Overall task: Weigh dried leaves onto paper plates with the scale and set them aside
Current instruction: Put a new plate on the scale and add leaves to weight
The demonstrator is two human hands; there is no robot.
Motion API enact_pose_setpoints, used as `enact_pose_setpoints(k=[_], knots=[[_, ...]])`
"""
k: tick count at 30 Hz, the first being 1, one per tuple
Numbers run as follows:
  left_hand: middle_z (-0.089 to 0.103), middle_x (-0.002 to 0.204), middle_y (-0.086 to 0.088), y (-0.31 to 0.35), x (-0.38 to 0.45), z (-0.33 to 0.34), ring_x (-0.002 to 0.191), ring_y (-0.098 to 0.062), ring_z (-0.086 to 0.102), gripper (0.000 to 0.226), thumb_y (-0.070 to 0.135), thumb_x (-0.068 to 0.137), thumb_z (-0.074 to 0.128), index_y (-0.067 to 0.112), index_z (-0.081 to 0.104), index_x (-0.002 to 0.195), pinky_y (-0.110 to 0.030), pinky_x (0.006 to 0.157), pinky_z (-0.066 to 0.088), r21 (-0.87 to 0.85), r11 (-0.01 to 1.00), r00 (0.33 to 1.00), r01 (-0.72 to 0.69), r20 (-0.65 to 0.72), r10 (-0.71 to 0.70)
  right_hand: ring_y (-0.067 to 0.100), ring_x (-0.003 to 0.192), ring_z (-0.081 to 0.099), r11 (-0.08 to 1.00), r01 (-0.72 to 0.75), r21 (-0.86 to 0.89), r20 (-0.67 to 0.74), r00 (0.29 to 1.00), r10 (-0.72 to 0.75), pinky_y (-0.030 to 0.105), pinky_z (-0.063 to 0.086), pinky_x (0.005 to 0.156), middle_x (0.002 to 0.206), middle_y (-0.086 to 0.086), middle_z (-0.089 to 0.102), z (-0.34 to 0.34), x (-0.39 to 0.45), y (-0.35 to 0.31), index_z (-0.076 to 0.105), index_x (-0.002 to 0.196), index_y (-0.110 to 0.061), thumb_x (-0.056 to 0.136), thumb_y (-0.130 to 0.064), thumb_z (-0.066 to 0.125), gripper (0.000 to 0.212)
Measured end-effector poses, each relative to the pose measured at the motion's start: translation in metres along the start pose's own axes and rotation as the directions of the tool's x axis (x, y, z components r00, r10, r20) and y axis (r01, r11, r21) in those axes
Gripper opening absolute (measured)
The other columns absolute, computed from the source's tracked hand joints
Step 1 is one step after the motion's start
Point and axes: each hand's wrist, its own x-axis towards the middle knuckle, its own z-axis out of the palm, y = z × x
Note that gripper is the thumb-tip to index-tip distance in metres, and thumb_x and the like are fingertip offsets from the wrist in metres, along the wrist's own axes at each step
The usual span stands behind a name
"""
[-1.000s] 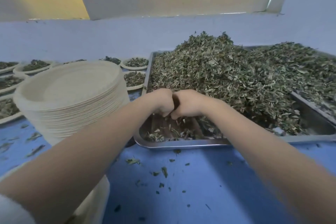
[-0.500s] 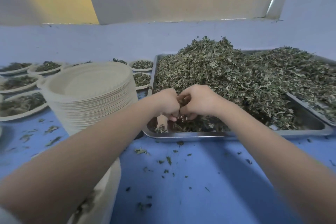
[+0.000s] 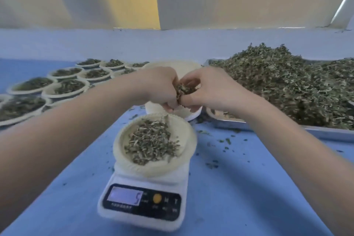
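Above the scale [image 3: 145, 195], both hands, left hand [image 3: 161, 87] and right hand [image 3: 206, 90], have carried a clump of leaves [image 3: 183, 88] from the tray [image 3: 325, 134], fingers pinching it together, ready to top up the plate [image 3: 155, 143].

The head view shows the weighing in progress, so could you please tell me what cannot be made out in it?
- Scale reading: head view, display blurred; a lone digit, perhaps 5.
- Stack of empty plates: mostly hidden behind left hand and right hand.
- Leaves in hands: amount hidden by curled fingers.
- Metal tray: cut off by the right edge.
- Filled plates: cut off by the left edge.
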Motion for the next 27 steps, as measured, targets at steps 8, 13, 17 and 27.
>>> enact_pose_setpoints(k=[8, 13, 17, 27], knots=[[0.069, 0.089, -0.019, -0.064, -0.043, -0.007, 0.071, -0.023, 0.066, 0.033, -0.001, 0.079, 0.069, 0.006, 0.060, 0.110, -0.042, 0.089, 0.054, -0.158, 0.982, 0.995, 0.099, 0.014, -0.098, 0.007, 0.055, 0.068, 1.000, -0.008, -0.001, 0.137, 0.991, 0.008, 0.007, 0.047, 0.053, 0.090, -0.008, 0.066, 0.043, 0.001, -0.038, 0.068, 0.109, -0.026, 0.078, -0.013, 0.074, 0.034], [0.060, 0.099, -0.005, -0.077, -0.049, -0.005, 0.071, -0.014, 0.062, 0.059, 0.010, 0.078, 0.074, 0.020, 0.048, 0.130, -0.022, 0.055, 0.053, -0.172, 0.980, 0.995, 0.100, 0.013, -0.100, 0.010, 0.059, 0.069, 0.999, -0.041, -0.024, 0.145, 0.988, 0.044, 0.013, 0.053, 0.060, 0.083, -0.002, 0.072, 0.041, -0.001, -0.036, 0.071, 0.105, -0.016, 0.082, -0.011, 0.072, 0.024], [0.060, 0.098, -0.002, -0.078, -0.047, -0.005, 0.064, -0.008, 0.059, 0.057, 0.013, 0.078, 0.075, 0.023, 0.051, 0.128, -0.017, 0.047, 0.049, -0.234, 0.970, 0.998, 0.064, -0.012, -0.069, 0.009, 0.058, 0.069, 0.998, -0.039, -0.041, 0.083, 0.996, 0.043, 0.011, 0.052, 0.059, 0.069, -0.006, 0.072, 0.035, 0.002, -0.036, 0.076, 0.088, -0.016, 0.080, -0.012, 0.074, 0.010], [0.059, 0.073, 0.001, -0.052, -0.028, 0.002, 0.044, 0.000, 0.053, 0.020, 0.015, 0.078, 0.073, 0.016, 0.061, 0.095, -0.010, 0.037, 0.035, -0.345, 0.924, 0.973, -0.164, -0.211, 0.094, 0.005, 0.055, 0.068, 0.998, 0.045, -0.032, -0.081, 0.996, -0.048, 0.008, 0.049, 0.058, 0.064, -0.003, 0.071, 0.023, 0.008, -0.036, 0.075, 0.081, -0.022, 0.081, -0.010, 0.072, 0.012]])
